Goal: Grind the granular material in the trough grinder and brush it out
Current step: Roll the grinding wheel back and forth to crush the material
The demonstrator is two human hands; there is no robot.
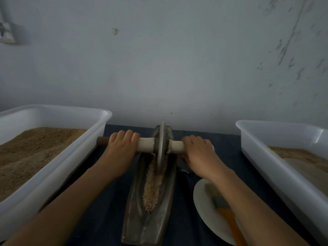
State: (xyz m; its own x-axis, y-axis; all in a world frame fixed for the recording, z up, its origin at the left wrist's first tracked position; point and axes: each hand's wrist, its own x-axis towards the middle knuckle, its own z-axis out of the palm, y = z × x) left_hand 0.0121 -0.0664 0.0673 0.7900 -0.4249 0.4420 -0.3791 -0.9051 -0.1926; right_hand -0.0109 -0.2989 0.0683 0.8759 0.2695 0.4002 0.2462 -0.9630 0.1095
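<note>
Both hands, left (120, 148) and right (198, 151), grip the pale wooden axle (145, 145) of a grey metal grinding wheel (161, 148) standing in the long dark trough grinder (152, 183), coarse tan granules (152, 185) behind it; an orange-handled brush (225, 210) on a white plate (202, 197) lies right of the trough.

Pale grey wall (177, 59) behind, scuffed dark at upper right; light dim. Counter (110, 201) covered in dark blue cloth.

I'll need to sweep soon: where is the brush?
In the head view, the brush lies on the white plate, right of the trough grinder, partly under the right forearm.
</note>
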